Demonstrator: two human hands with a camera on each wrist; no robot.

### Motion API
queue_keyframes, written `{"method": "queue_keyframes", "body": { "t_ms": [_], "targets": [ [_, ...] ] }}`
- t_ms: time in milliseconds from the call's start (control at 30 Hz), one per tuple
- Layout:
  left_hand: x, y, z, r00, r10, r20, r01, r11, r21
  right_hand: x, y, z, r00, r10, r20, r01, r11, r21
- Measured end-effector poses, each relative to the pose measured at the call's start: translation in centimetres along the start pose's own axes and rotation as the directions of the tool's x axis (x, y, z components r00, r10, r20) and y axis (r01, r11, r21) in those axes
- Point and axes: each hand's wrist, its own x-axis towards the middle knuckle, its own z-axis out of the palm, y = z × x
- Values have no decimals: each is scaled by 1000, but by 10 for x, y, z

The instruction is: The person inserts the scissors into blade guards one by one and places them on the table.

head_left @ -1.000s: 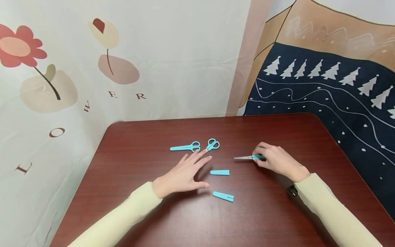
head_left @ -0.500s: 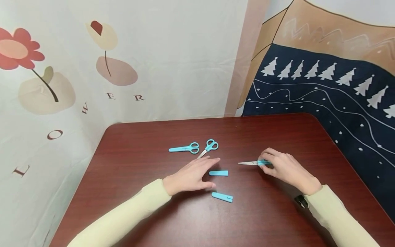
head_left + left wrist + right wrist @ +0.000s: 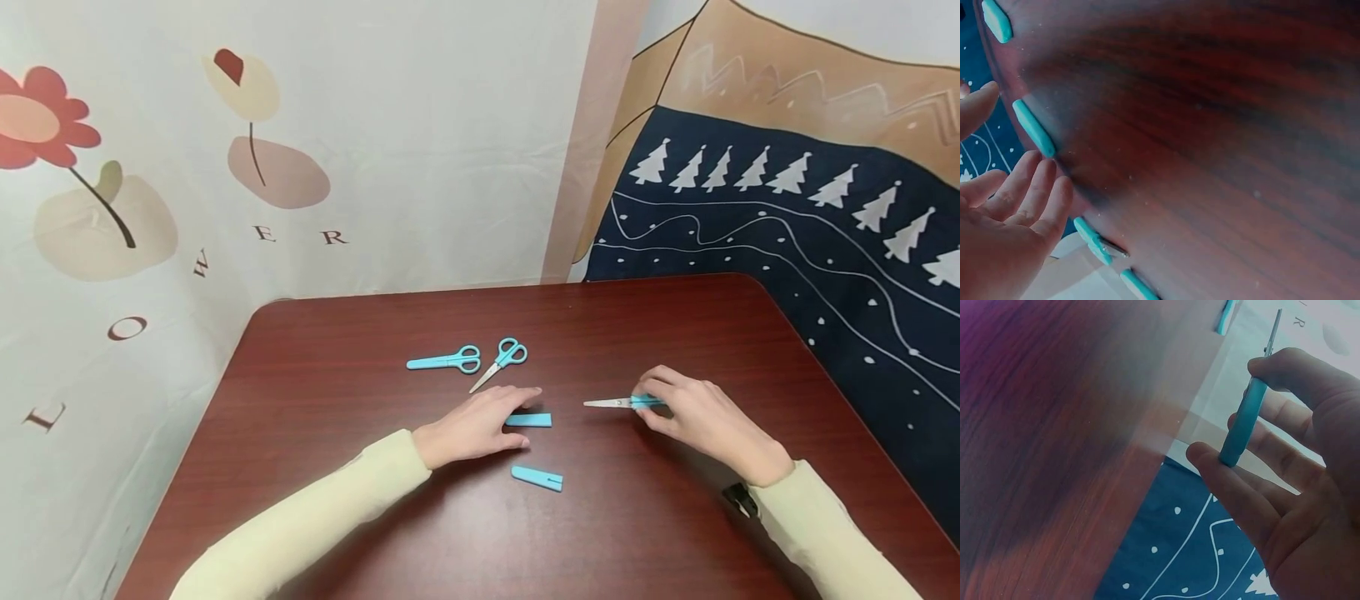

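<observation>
My right hand (image 3: 693, 421) pinches the light-blue handles of a pair of scissors (image 3: 609, 403); the bare metal blades point left. In the right wrist view the thumb presses one side of the scissors (image 3: 1247, 422) and the fingers support the other. My left hand (image 3: 476, 423) has its thumb and fingers spread around a light-blue blade cover (image 3: 534, 421), partly hidden by the fingers. In the left wrist view that cover (image 3: 1034, 128) lies on the table between thumb and fingertips, with a gap to the thumb. A second blade cover (image 3: 537, 478) lies nearer the front.
Behind my left hand, a second pair of scissors (image 3: 512, 352) lies with bare blades, beside a third pair (image 3: 442, 361) with its blades covered. All rest on a dark red-brown table (image 3: 360, 325). Printed cloths (image 3: 450, 167) hang behind and to the right.
My left hand has moved away from the bare scissors at the back, over to the upper blade cover. My right hand has shifted slightly right and nearer, still holding its scissors.
</observation>
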Motion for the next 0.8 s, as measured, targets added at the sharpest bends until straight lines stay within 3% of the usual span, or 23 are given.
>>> {"method": "queue_keyframes", "body": {
  "t_ms": [400,600,800],
  "targets": [
    [6,-1,4,1000,27,7,-27,1000,15,0,0,1,1000,-12,2,12,1000,-11],
    [11,-14,12,998,48,-34,-49,998,-45,0,1,1,1000,-14,2,14,1000,-1],
    [12,-16,14,998,36,-53,-40,996,-76,-1,1,2,1000,9,21,-9,1000,9]
  ]
}}
